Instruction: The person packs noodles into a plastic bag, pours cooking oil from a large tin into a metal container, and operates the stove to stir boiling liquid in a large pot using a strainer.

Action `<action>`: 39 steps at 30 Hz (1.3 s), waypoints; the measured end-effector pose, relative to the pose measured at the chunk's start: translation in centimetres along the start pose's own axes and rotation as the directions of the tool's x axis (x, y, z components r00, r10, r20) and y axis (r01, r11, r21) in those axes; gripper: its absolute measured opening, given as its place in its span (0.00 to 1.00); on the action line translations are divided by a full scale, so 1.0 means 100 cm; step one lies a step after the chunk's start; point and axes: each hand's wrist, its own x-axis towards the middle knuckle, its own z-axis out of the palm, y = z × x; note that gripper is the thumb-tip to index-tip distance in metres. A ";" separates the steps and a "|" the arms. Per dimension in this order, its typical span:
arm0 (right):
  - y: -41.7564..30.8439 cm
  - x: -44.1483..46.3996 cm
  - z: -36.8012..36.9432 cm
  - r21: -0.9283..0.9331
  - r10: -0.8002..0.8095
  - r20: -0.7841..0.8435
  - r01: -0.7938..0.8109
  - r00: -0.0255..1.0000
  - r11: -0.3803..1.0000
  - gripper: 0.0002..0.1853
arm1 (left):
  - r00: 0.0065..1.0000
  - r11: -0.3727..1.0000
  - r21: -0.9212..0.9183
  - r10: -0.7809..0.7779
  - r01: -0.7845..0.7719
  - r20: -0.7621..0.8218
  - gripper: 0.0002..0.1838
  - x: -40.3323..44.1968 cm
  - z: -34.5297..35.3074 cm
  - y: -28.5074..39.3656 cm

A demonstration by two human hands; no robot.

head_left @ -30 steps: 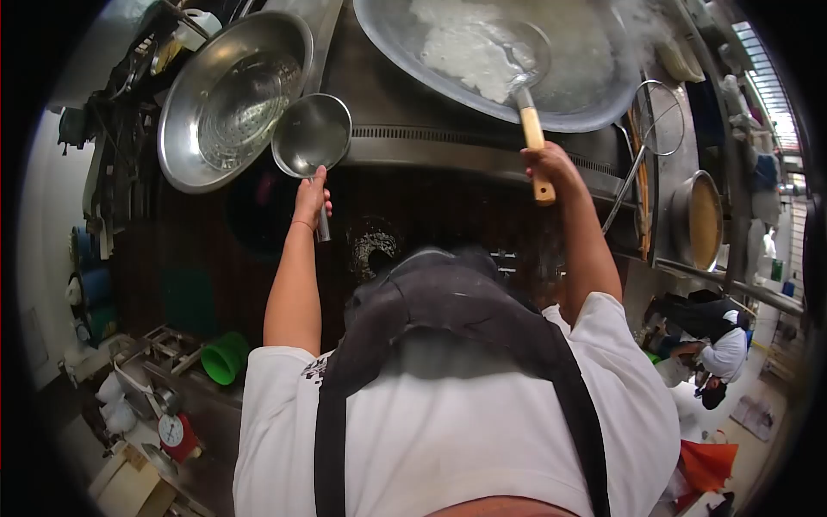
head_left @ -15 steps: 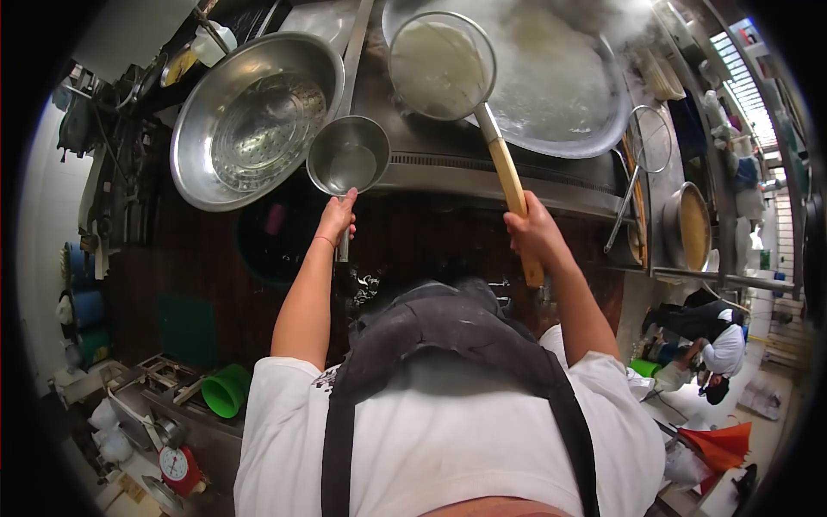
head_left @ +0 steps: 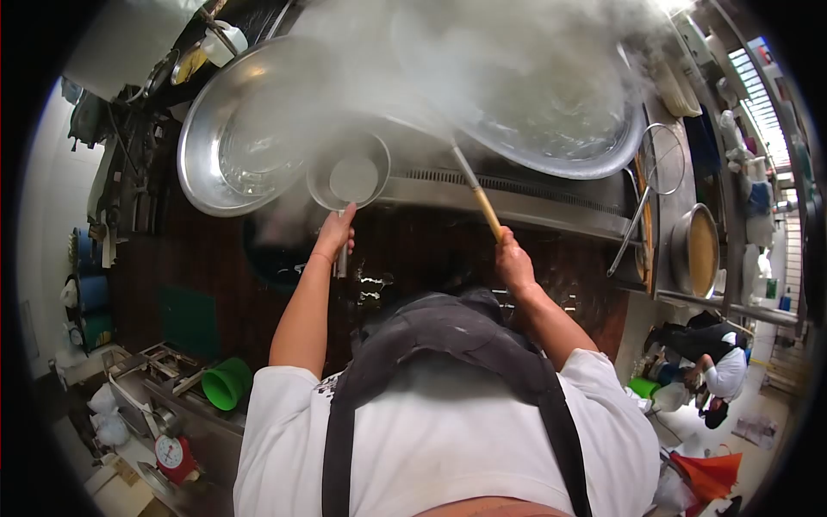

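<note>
My left hand (head_left: 334, 234) is closed round the handle of a deep metal ladle (head_left: 353, 179), whose round cup is held beside the large steel basin (head_left: 202, 155). In my right hand (head_left: 514, 261) is the wooden handle of a long-handled strainer (head_left: 488, 209). Its metal shaft runs up and left into thick steam, which hides the strainer's head and whatever it holds. The big wok (head_left: 590, 164) at the top right holds bubbling, cloudy liquid. Inside the basin, partly veiled by steam, something clear and wet shows on the bottom.
A wire skimmer (head_left: 663, 159) and a round pan with tan contents (head_left: 702, 250) are at the right. Another person (head_left: 724, 366) is at the lower right, near an orange object (head_left: 711, 474). A green bucket (head_left: 226, 384) and a red scale (head_left: 175, 457) are at the lower left.
My right hand has brought the strainer out of the wok and leftwards, and the white mass in it is no longer visible. Steam has spread over the basin and ladle. My left hand has shifted slightly.
</note>
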 end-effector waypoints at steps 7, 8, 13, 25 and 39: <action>-0.012 0.063 -0.110 0.196 -0.132 -0.120 0.154 0.984 0.968 0.27 | 0.992 0.996 -0.084 -0.051 0.042 -0.116 0.26 -0.013 0.032 0.005; -0.005 0.084 -0.127 0.248 -0.051 -0.129 0.082 0.990 0.965 0.27 | 0.990 0.993 -0.106 -0.059 0.045 -0.126 0.26 -0.018 0.038 0.009; 0.039 0.197 -0.219 0.518 0.210 -0.235 -0.060 0.949 0.853 0.14 | 0.969 0.983 -0.169 -0.104 0.067 -0.223 0.26 -0.023 0.065 0.012; 0.027 0.417 -0.194 0.371 0.191 0.169 -0.242 0.967 0.897 0.08 | 0.952 0.982 -0.175 -0.118 0.069 -0.283 0.31 -0.022 0.078 0.013; -0.022 0.163 -0.150 0.833 -0.212 0.465 -0.344 0.859 0.432 0.15 | 0.966 0.982 -0.187 -0.065 0.017 -0.251 0.33 -0.018 0.071 0.005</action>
